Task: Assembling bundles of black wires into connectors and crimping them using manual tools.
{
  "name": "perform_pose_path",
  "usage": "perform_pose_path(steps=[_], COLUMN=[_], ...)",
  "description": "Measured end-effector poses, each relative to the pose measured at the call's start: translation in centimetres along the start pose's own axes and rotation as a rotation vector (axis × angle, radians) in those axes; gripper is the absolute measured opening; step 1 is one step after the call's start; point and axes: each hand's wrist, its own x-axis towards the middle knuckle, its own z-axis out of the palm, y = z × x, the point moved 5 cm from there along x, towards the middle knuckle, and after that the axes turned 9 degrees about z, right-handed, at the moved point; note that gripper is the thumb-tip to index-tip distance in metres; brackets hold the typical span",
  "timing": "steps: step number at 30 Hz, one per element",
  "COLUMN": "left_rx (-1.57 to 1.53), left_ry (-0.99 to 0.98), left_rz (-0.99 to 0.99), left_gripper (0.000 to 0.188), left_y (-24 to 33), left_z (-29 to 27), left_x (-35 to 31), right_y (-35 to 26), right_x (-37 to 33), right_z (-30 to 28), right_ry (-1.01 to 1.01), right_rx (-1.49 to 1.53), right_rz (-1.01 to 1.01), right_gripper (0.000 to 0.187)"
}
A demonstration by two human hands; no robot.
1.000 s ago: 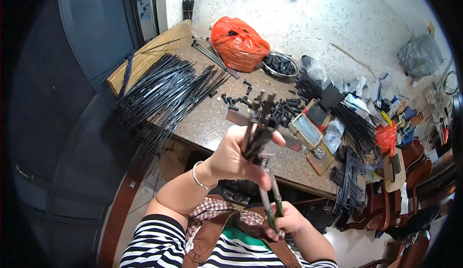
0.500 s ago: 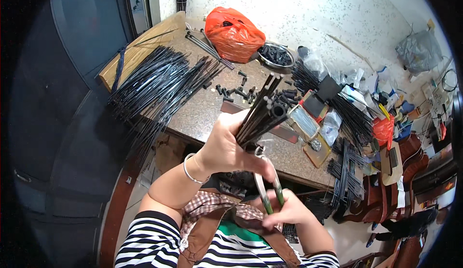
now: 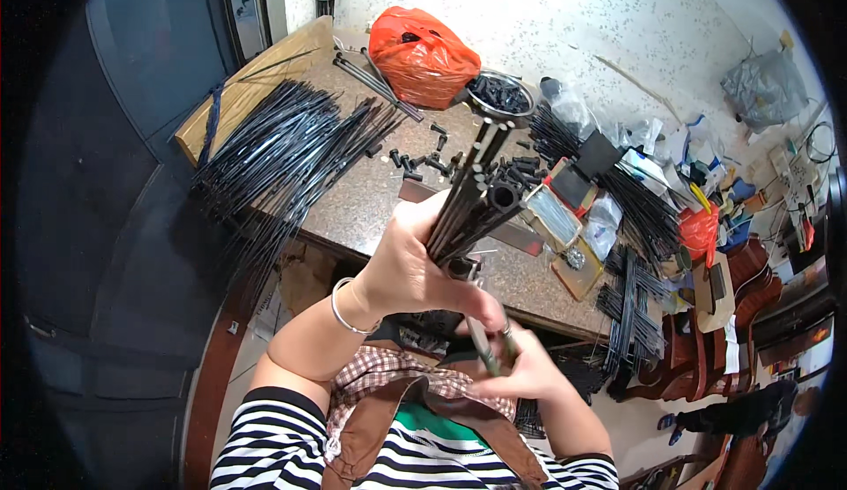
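Note:
My left hand (image 3: pixel 415 265) is closed around a folded umbrella frame (image 3: pixel 468 203). Its thin black ribs stand up in a tight bundle beside a hollow black tube, with the pale rib ends pointing away from me. Below that fist, my right hand (image 3: pixel 516 362) grips a pair of pliers (image 3: pixel 483 344) with green-ended handles. The plier jaws reach up to the lower part of the frame, close to my left thumb. What the jaws touch is hidden, and the right fingers are slightly blurred.
Long black ribs (image 3: pixel 273 159) overhang the table's left side. Behind stand a red plastic bag (image 3: pixel 423 58) and a metal bowl (image 3: pixel 501 93) of black parts. Small black fittings (image 3: pixel 432 162), a clear box (image 3: pixel 554 216) and more rib bundles (image 3: pixel 631 305) lie about. A person (image 3: pixel 741 411) is at far right.
My right hand has moved up and closer to my left hand, with its hold on the pliers shifted. The umbrella frame has turned slightly more upright. The person at far right shows more fully.

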Motion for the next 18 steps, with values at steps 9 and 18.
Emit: perform_pose_path(steps=[9,18], left_rx=[0.026,0.183], left_ry=[0.024,0.066], left_rz=[-0.071,-0.079], left_gripper=[0.058,0.032], left_y=[-0.2,0.0], left_z=[-0.1,-0.2], left_x=[-0.4,-0.2], right_y=[0.7,0.7], right_x=[-1.3,-0.8], right_z=[1.5,1.9], right_ry=[0.148,-0.102], right_rx=[0.014,0.359], right_rz=[0.019,0.021], right_gripper=[0.028,0.042])
